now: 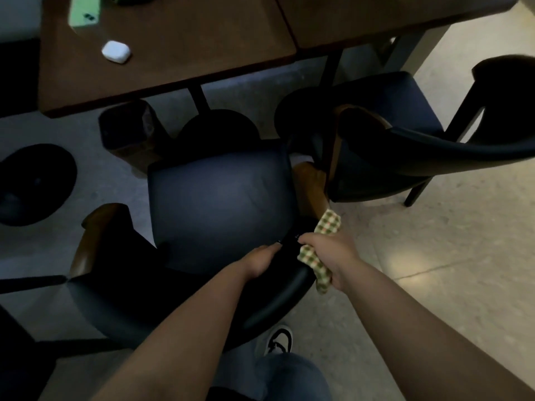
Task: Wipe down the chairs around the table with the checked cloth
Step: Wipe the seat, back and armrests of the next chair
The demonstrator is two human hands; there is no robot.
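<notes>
Nearest the camera, my jeans-clad leg (289,377) and one black-and-white shoe (278,340) stand on the pale floor (434,256), just behind the near chair (217,204). Both bare forearms reach forward over that chair's curved dark backrest. My left hand (262,260) rests on the inner edge of the backrest, fingers (269,250) curled over it where backrest meets seat. My right hand (330,256), just right of the left, grips the checked cloth (314,261), fingers clamped round it; the cloth is bunched against the right end of the backrest, one corner sticking out far of the hand near the brown wooden armrest (311,183), another hanging below the palm. Beyond, the dark blue seat pad faces the counter (179,39). To the right, a second chair (405,134) of the same kind stands angled, its seat partly under the counter. On the floor at left lie a dark round base (31,183) and a dark bin (127,128). Farthest, on the brown counter, sit a small white case (115,52) and a pale green box (85,10).
</notes>
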